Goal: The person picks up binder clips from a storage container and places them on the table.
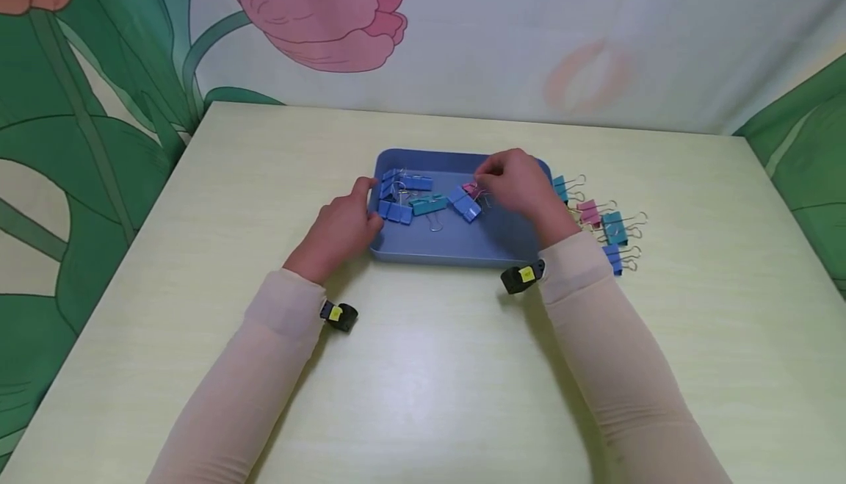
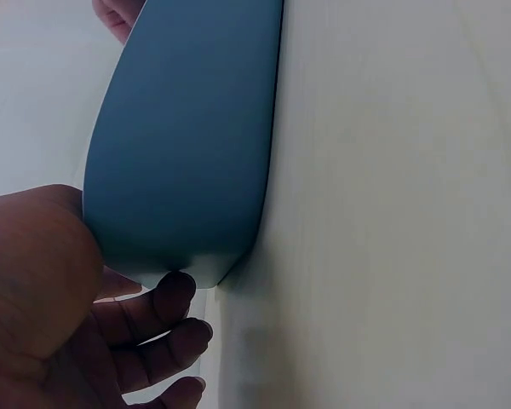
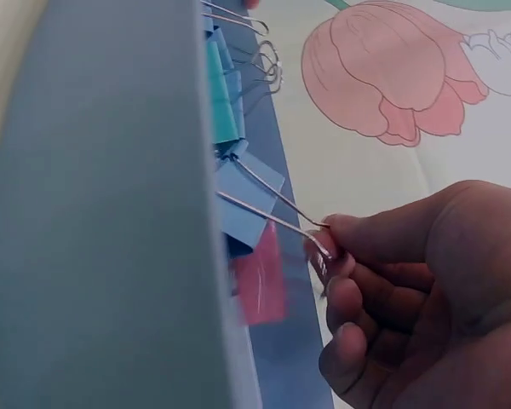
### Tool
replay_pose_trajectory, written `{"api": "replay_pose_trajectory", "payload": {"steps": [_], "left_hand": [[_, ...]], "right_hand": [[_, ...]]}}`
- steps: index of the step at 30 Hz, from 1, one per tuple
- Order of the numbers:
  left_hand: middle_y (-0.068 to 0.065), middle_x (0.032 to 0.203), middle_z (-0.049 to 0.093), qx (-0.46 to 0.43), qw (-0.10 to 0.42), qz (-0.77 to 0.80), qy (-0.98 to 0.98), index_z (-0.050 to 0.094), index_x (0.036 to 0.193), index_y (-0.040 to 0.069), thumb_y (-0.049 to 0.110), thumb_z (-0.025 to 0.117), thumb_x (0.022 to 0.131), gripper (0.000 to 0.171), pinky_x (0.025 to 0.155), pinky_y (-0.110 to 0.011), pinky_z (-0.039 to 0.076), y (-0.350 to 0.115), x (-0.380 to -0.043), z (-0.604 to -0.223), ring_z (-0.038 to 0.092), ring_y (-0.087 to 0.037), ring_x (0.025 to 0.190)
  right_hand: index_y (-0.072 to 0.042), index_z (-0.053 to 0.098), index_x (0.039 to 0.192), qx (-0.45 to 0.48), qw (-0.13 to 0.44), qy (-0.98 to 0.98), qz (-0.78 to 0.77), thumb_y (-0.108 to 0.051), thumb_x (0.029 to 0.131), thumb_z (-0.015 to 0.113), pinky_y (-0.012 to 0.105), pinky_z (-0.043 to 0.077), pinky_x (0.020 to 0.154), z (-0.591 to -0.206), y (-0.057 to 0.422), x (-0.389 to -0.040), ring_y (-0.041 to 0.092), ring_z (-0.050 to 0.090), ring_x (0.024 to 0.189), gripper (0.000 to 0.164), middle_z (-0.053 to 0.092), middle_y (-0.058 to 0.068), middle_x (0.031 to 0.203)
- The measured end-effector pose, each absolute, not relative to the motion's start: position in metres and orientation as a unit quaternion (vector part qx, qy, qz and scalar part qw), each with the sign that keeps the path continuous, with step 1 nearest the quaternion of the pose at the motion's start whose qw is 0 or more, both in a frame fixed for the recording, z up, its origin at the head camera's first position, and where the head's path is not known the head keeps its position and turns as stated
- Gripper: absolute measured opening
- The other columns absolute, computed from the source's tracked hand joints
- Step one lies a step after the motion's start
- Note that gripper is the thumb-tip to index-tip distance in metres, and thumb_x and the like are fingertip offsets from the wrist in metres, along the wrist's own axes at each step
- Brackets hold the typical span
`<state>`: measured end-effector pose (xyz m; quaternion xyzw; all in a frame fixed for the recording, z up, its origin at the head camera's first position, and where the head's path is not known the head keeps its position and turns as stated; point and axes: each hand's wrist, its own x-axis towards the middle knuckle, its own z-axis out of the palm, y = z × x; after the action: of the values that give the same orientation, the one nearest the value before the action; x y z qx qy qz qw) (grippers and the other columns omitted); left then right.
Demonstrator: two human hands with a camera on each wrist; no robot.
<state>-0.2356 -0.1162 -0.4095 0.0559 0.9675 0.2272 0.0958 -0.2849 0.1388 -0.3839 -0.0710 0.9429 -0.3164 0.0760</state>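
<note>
A blue tray [image 1: 456, 258] stands on the table with several binder clips in it. My left hand [image 1: 340, 228] grips its left end; the left wrist view shows fingers bent against the outer wall [image 2: 187, 136]. Over the right half of the tray, my right hand [image 1: 518, 184] pinches wire handles [image 3: 277, 217] of a binder clip between thumb and fingertips. Those wires lead toward a blue binder clip [image 3: 249, 200], and a blurred pink binder clip [image 3: 262, 277] hangs close beside it; I cannot tell which one is held. A teal binder clip [image 1: 429, 205] lies left of them.
More blue binder clips [image 1: 395, 212] crowd the tray's left side. Right of the tray, several clips sit on the table [image 1: 423, 366], among them a pink clip [image 1: 588, 212], a teal clip [image 1: 615, 227] and a blue clip [image 1: 612, 258]. A flowered curtain [image 1: 476, 43] hangs behind the table.
</note>
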Motion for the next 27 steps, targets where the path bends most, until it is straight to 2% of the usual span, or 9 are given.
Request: {"api": "replay_pose_trajectory", "payload": {"steps": [5,7,11,16,21,27], "left_hand": [[-0.006,0.064,0.047,0.053,0.096,0.227,0.968,0.023,0.14,0.012,0.022,0.043,0.09,0.054,0.052,-0.03,0.035,-0.116,-0.236,-0.41,0.047,-0.022,0.054],[-0.006,0.065,0.048,0.051,0.097,0.227,0.968,0.023,0.14,0.012,0.022,0.043,0.09,0.054,0.052,-0.029,0.035,-0.116,-0.236,-0.41,0.047,-0.021,0.054],[-0.007,0.066,0.048,0.048,0.1,0.228,0.967,0.023,0.14,0.012,0.021,0.044,0.09,0.055,0.051,-0.029,0.035,-0.115,-0.236,-0.41,0.047,-0.021,0.054],[-0.007,0.066,0.048,0.051,0.097,0.23,0.967,0.023,0.14,0.012,0.021,0.044,0.09,0.055,0.051,-0.029,0.035,-0.115,-0.236,-0.41,0.047,-0.021,0.054],[-0.007,0.066,0.048,0.05,0.095,0.228,0.968,0.022,0.14,0.013,0.022,0.043,0.09,0.055,0.052,-0.029,0.036,-0.115,-0.235,-0.411,0.047,-0.021,0.055],[-0.007,0.066,0.048,0.047,0.097,0.229,0.967,0.022,0.14,0.013,0.022,0.043,0.09,0.055,0.051,-0.029,0.035,-0.115,-0.236,-0.412,0.047,-0.022,0.055]], "right_hand": [[-0.01,0.067,0.098,-0.057,0.077,0.931,-0.351,-0.022,0.089,0.053,0.032,0.041,0.071,-0.385,0.146,-0.284,0.02,0.051,0.086,0.02,0.063,0.006,0.099],[-0.008,0.066,0.1,-0.043,0.089,0.912,-0.398,-0.022,0.089,0.054,0.032,0.043,0.07,-0.386,0.149,-0.284,0.022,0.054,0.084,0.022,0.063,0.008,0.099],[0.004,0.062,0.106,-0.018,0.118,0.828,-0.547,-0.015,0.088,0.057,0.032,0.053,0.071,-0.388,0.154,-0.284,0.02,0.062,0.073,0.027,0.064,0.013,0.092],[0.012,0.057,0.109,0.0,0.123,0.74,-0.661,-0.007,0.086,0.058,0.031,0.053,0.07,-0.389,0.16,-0.282,0.015,0.067,0.067,0.031,0.065,0.008,0.08],[0.011,0.058,0.107,-0.014,0.103,0.739,-0.666,-0.009,0.084,0.061,0.029,0.052,0.073,-0.391,0.165,-0.279,0.016,0.068,0.072,0.03,0.065,0.008,0.083],[-0.001,0.065,0.095,-0.033,0.013,0.785,-0.619,-0.017,0.082,0.064,0.024,0.052,0.077,-0.392,0.165,-0.276,0.015,0.067,0.077,0.02,0.064,0.005,0.085]]}}
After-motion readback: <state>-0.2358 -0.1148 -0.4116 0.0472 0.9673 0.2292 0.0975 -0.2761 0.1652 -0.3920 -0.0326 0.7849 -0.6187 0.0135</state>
